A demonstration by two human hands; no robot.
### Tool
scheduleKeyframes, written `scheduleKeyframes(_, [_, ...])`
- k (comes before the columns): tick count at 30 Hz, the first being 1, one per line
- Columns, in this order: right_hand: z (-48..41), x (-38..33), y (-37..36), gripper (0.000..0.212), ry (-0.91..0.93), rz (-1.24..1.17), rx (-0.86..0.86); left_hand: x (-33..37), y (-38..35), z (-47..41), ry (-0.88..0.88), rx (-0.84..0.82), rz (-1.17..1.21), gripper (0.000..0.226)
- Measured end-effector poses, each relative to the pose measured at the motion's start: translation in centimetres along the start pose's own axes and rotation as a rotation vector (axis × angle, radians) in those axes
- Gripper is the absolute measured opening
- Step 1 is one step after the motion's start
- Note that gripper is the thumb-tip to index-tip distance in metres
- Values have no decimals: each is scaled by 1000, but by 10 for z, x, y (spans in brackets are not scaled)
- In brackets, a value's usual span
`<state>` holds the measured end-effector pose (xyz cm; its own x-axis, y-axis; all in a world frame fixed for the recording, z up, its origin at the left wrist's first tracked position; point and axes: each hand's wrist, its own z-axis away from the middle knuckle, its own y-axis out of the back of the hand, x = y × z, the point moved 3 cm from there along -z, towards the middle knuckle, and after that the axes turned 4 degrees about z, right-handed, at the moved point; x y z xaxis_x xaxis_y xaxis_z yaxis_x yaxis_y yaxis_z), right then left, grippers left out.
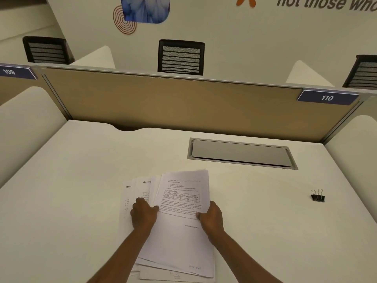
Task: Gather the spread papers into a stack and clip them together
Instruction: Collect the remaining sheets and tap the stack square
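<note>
Papers (179,231) fan toward 9 o'clock; right hand (211,218) pinches their edge, left hand's (143,216) grip unclear. Pushing together unevenly could buckle or scatter sheets.

A white desk (81,180) fills the lower frame, a grey cable hatch (240,153) set in it right of centre. A tan partition (173,103) crosses the middle, bearing plate 109 (12,72) and plate 110 (327,98). Above it, black mesh chairs (181,58) stand before a pale wall (224,37) with what seems a blue feathered print (145,9).
</note>
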<state>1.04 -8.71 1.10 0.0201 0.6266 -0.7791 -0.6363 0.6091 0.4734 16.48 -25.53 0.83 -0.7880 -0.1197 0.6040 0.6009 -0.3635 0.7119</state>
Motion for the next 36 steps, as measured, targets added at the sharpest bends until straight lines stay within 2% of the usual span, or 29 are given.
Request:
scheduleKeyframes(4, [2,-3,-1,35,-12,-48,2,3,-2,0,-43,-104,76,35])
scheduleKeyframes(7, [1,-3,0,35,-22,-134,-29,4,-5,-2,-34,-171,148,32])
scheduleKeyframes(10, [0,-3,3,35,-46,-262,-59,7,-3,-4,2,-258,336,31])
scheduleKeyframes(17, [-2,-2,9,44,-32,-448,-113,9,6,1,-103,-557,682,52])
scheduleKeyframes(22, [-3,-3,13,44,18,-485,-147,3,15,0,-94,-667,814,69])
scheduleKeyframes(26, [-2,-9,13,49,23,-486,-155,-2,18,0,-110,-723,856,78])
scheduleKeyframes(30, [-5,-10,9,67,-45,-484,-155,-1,20,0,-140,-723,825,79])
scheduleKeyframes(33, [-6,-14,7,43,-42,-448,-196,1,22,-1,-179,-677,768,71])
scheduleKeyframes(36, [-7,-15,4,40,-52,-393,-167,0,20,-3,-194,-607,687,58])
